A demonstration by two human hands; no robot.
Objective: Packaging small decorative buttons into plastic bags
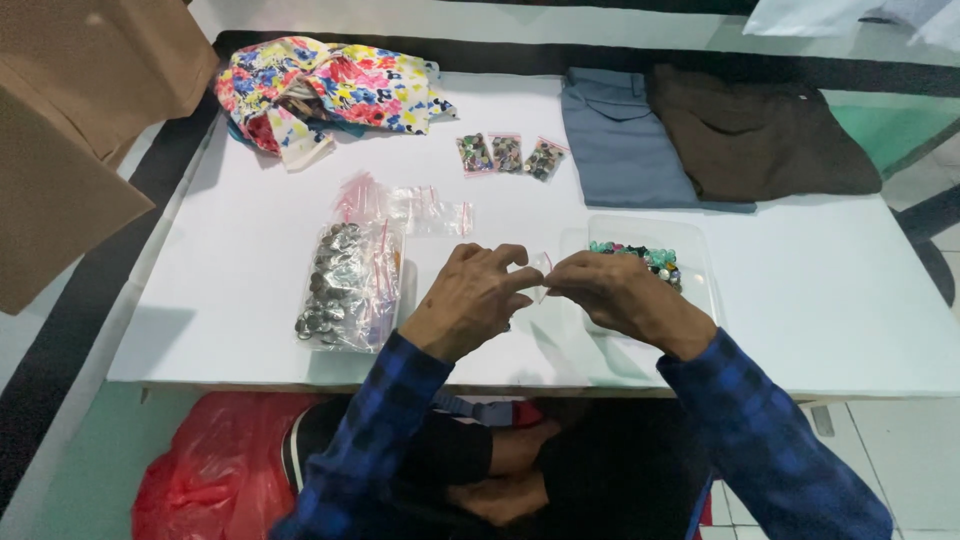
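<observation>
both hands point(545, 290) on small clear bag point(540, 268)

low white table point(820, 300) across mid frame; pale tiled floor point(900, 450) at lower right; black-and-green matting point(60, 400) along the left edge; even, bright light.

A small clear zip bag point(541, 275) is pinched between the fingertips of both hands — thin, see-through, held upright just above the white table's front half. Whether anything is inside it cannot be told. Just beside it, to the right, sits a shallow clear plastic tray point(700, 262), rectangular with rounded corners, flat on the table — a heap of small beads or buttons point(640, 258), mostly green and teal with some dark ones, lies along its far side.
</observation>
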